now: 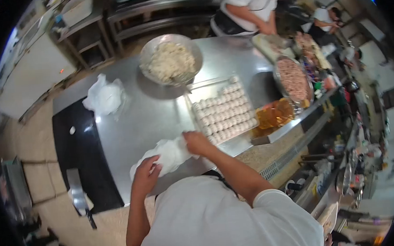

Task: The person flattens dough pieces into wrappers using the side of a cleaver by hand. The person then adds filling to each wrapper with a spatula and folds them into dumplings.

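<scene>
A crumpled white sheet (171, 152), thin cloth or plastic, lies on the steel table close to my body. My left hand (146, 175) rests at its left end, fingers stretched and thumb apart. At the right end, my right hand (197, 143) has its fingers closed on the sheet's edge. Just beyond that hand is a shallow tray (194, 123) with rows of small, pale, round dumplings (225, 110). Behind it stands a metal bowl (145, 47) of pale, lumpy filling (170, 61), with a utensil handle leaning out toward the tray.
Left on the table are a crumpled white bundle (107, 97) and a black mat (79, 152) bearing a cleaver (76, 189). An amber container (275, 114) and a bowl of chopped meat (292, 79) stand right. A co-worker (248, 7) works across the table.
</scene>
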A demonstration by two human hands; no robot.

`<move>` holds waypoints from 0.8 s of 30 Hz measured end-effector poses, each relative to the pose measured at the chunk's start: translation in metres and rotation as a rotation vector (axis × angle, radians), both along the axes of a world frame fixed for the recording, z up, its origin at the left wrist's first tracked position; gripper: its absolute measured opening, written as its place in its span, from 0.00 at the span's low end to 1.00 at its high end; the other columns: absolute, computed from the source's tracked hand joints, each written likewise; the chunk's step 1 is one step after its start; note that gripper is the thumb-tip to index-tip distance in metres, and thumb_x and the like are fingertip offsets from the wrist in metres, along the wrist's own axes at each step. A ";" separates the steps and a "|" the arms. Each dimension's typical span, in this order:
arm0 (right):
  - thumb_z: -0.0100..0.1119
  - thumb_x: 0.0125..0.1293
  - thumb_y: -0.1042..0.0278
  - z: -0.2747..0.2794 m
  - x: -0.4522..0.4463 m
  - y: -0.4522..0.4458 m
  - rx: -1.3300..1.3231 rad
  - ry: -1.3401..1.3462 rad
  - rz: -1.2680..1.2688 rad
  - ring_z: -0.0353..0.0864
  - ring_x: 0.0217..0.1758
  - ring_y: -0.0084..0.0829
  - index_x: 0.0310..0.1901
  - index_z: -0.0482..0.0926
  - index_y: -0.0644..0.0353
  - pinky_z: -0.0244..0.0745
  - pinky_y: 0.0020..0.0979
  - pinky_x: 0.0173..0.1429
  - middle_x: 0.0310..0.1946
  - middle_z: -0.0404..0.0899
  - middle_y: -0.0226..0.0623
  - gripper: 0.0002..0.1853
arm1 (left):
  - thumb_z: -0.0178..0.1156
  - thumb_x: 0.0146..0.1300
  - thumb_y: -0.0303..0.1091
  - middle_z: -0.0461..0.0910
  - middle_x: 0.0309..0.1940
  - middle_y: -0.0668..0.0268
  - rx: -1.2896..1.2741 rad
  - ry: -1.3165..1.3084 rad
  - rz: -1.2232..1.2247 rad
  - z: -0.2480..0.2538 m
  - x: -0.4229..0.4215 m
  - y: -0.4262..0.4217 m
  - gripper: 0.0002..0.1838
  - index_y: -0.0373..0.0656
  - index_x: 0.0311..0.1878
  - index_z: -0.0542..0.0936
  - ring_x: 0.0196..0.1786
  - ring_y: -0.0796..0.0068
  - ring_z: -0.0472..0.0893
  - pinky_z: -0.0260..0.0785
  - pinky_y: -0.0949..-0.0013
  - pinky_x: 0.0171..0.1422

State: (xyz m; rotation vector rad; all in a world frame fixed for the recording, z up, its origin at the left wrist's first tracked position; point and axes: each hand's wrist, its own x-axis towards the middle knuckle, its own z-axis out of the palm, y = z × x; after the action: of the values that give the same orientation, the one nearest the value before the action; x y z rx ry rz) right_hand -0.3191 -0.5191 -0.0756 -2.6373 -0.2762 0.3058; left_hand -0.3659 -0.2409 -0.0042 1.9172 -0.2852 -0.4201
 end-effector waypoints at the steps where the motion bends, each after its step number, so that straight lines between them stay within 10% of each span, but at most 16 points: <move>1: 0.47 0.56 0.82 -0.004 -0.006 -0.011 0.148 -0.091 -0.092 0.83 0.49 0.56 0.60 0.77 0.65 0.78 0.49 0.55 0.46 0.82 0.60 0.27 | 0.62 0.71 0.37 0.80 0.56 0.55 -0.015 0.039 0.006 0.007 -0.002 -0.011 0.19 0.39 0.61 0.78 0.51 0.62 0.83 0.77 0.62 0.56; 3: 0.48 0.54 0.85 0.013 -0.004 -0.031 0.348 0.092 -0.254 0.82 0.42 0.59 0.47 0.78 0.64 0.76 0.49 0.47 0.38 0.82 0.61 0.18 | 0.61 0.72 0.38 0.79 0.57 0.54 0.024 0.087 -0.058 0.015 -0.003 -0.027 0.20 0.40 0.62 0.78 0.53 0.63 0.83 0.76 0.62 0.58; 7: 0.50 0.58 0.90 0.034 -0.006 -0.073 0.938 0.049 -0.445 0.75 0.36 0.18 0.39 0.75 0.58 0.70 0.23 0.38 0.32 0.76 0.26 0.14 | 0.60 0.73 0.40 0.79 0.60 0.59 -0.106 0.259 -0.011 0.015 -0.004 -0.052 0.21 0.40 0.64 0.77 0.58 0.65 0.81 0.73 0.64 0.64; 11: 0.54 0.60 0.88 0.099 0.012 -0.065 1.053 0.021 -0.464 0.76 0.38 0.18 0.42 0.76 0.61 0.72 0.21 0.43 0.35 0.77 0.27 0.12 | 0.54 0.77 0.50 0.80 0.59 0.63 -0.570 0.629 0.322 0.021 0.005 -0.087 0.25 0.41 0.67 0.75 0.58 0.65 0.81 0.68 0.64 0.69; 16: 0.66 0.61 0.73 0.137 0.031 -0.007 0.691 0.004 0.665 0.82 0.47 0.44 0.46 0.81 0.63 0.78 0.39 0.53 0.42 0.82 0.43 0.12 | 0.36 0.74 0.72 0.74 0.67 0.61 -0.985 0.940 0.407 0.032 0.034 -0.098 0.46 0.38 0.74 0.65 0.69 0.62 0.73 0.65 0.57 0.73; 21: 0.69 0.61 0.66 0.129 0.112 -0.025 0.157 -0.579 0.177 0.78 0.59 0.51 0.47 0.81 0.62 0.76 0.48 0.59 0.54 0.78 0.51 0.15 | 0.34 0.74 0.71 0.68 0.73 0.54 -1.325 0.750 0.343 0.053 0.043 -0.084 0.46 0.36 0.75 0.64 0.75 0.51 0.68 0.58 0.50 0.79; 24: 0.67 0.63 0.65 0.114 0.151 -0.038 -0.253 -0.226 0.084 0.81 0.55 0.55 0.44 0.79 0.63 0.79 0.50 0.55 0.55 0.77 0.53 0.12 | 0.35 0.74 0.71 0.68 0.73 0.52 -1.427 0.751 0.308 0.052 0.046 -0.077 0.46 0.36 0.75 0.64 0.75 0.52 0.68 0.58 0.49 0.79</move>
State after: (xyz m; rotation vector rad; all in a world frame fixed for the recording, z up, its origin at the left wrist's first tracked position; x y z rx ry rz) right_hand -0.1681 -0.5568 0.0384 -2.9188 -0.4491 0.0721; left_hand -0.3201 -0.3183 0.0480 0.3262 0.2023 -0.4871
